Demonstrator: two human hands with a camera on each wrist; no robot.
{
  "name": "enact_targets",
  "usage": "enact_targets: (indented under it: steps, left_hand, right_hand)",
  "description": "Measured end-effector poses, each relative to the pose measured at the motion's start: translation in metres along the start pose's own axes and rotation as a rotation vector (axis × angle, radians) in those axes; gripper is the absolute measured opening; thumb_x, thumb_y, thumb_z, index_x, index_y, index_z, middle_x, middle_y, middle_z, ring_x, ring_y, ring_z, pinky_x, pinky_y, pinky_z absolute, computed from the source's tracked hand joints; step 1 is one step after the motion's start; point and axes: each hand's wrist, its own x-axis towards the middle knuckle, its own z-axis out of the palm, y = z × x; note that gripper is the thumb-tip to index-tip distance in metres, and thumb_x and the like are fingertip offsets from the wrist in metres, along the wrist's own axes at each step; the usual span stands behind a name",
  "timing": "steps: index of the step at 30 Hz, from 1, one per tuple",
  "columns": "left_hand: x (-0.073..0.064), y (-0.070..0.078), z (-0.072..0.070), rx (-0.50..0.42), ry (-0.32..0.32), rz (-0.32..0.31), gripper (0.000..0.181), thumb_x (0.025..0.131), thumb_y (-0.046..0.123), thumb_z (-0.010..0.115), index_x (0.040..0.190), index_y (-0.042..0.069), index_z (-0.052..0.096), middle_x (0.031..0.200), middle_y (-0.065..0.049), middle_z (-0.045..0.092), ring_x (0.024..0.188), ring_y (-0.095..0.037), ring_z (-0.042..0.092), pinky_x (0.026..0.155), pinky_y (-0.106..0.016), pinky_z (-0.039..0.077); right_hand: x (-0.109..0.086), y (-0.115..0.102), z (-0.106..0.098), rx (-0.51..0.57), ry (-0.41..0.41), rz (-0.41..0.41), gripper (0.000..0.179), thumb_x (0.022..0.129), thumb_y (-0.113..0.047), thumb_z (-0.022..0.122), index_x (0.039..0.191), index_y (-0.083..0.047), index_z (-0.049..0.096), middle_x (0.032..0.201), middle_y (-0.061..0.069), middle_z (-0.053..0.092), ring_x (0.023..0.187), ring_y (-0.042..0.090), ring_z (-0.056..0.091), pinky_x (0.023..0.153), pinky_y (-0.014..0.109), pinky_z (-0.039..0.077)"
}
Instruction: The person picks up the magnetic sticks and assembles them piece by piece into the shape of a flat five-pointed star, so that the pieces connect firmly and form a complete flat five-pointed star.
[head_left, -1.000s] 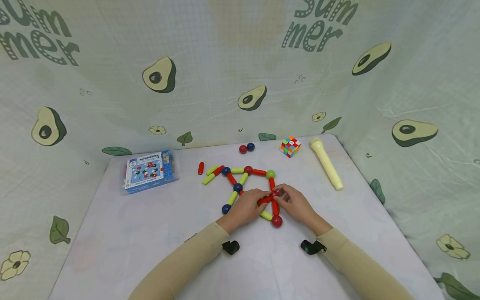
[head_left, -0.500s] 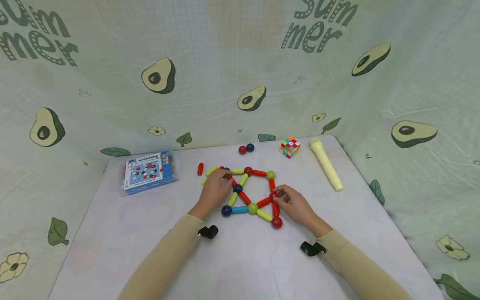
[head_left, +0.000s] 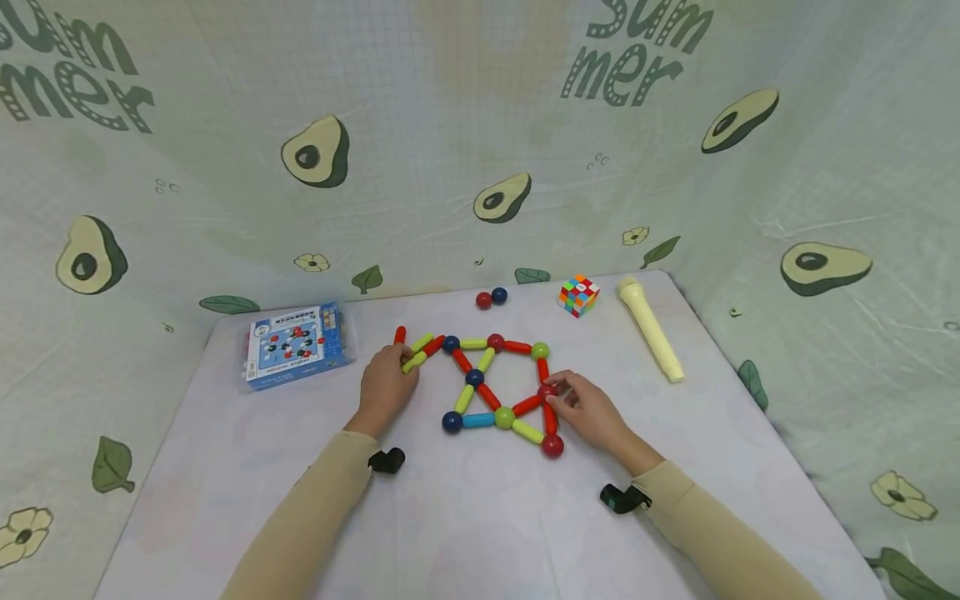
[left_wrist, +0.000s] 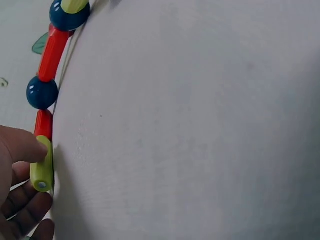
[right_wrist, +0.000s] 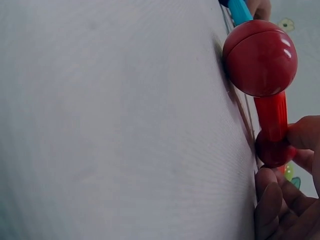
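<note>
A flat frame of magnetic rods and balls lies mid-table, with a green ball [head_left: 504,417], a blue rod [head_left: 477,421] and a red rod [head_left: 517,347] among its parts. At its right side, my right hand [head_left: 592,412] holds a red ball [right_wrist: 271,153] between thumb and fingers. Left of the frame, my left hand [head_left: 386,385] pinches a yellow-green rod [left_wrist: 42,167], its thumb on top and fingers underneath. That rod's far end touches a loose red rod [head_left: 434,346]. Another red rod [head_left: 400,335] and a second yellow-green rod [head_left: 422,342] lie just beyond the left hand.
A boxed set [head_left: 298,346] sits at the back left. Along the back are a loose red ball [head_left: 483,300], a dark blue ball [head_left: 499,295] and a puzzle cube [head_left: 578,296]. A pale yellow stick [head_left: 651,330] lies at the right. Patterned cloth [head_left: 420,142] hangs behind.
My left hand has left the frame's right side, crossed leftward over it and taken hold of a yellow-green rod. The right hand has stayed at the red ball.
</note>
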Motion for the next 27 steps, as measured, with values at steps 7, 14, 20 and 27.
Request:
enact_targets:
  steps: [7,14,20,27]
  left_hand:
    - [0.002,-0.001,0.000,0.019,-0.016,0.003,0.028,0.094,0.022,0.073,0.115,0.005,0.069,0.103,-0.009,0.066,0.096,-0.028,0.060,0.089,-0.045,0.051]
    - [0.001,-0.001,-0.004,-0.055,0.030,0.001,0.028,0.094,0.020,0.072,0.115,0.003,0.068,0.103,-0.010,0.065,0.093,-0.026,0.059,0.089,-0.044,0.053]
    - [0.002,0.003,-0.007,-0.111,0.046,0.022,0.027,0.093,0.020,0.072,0.115,0.004,0.068,0.101,-0.009,0.063,0.091,-0.025,0.058,0.087,-0.043,0.053]
    - [0.000,0.015,-0.005,-0.159,0.019,0.072,0.025,0.092,0.017,0.073,0.113,0.004,0.068,0.102,-0.008,0.064,0.091,-0.024,0.058,0.083,-0.040,0.051]
  right_hand:
    - [0.000,0.000,0.002,0.002,-0.002,0.003,0.029,0.097,-0.023,0.071,0.124,-0.017,0.062,0.105,-0.001,0.063,0.082,0.015,0.057,0.069,0.027,0.052]
    - [0.000,0.000,0.002,-0.001,0.004,0.001,0.029,0.097,-0.023,0.071,0.124,-0.017,0.062,0.104,-0.001,0.063,0.081,0.015,0.057,0.068,0.027,0.052]
    - [0.000,0.000,0.001,-0.001,0.008,-0.005,0.029,0.097,-0.023,0.071,0.124,-0.017,0.062,0.105,-0.001,0.063,0.081,0.015,0.057,0.068,0.027,0.052]
    - [0.000,-0.001,0.001,0.006,0.007,-0.003,0.030,0.097,-0.022,0.071,0.125,-0.017,0.062,0.105,-0.001,0.063,0.081,0.015,0.057,0.068,0.026,0.052]
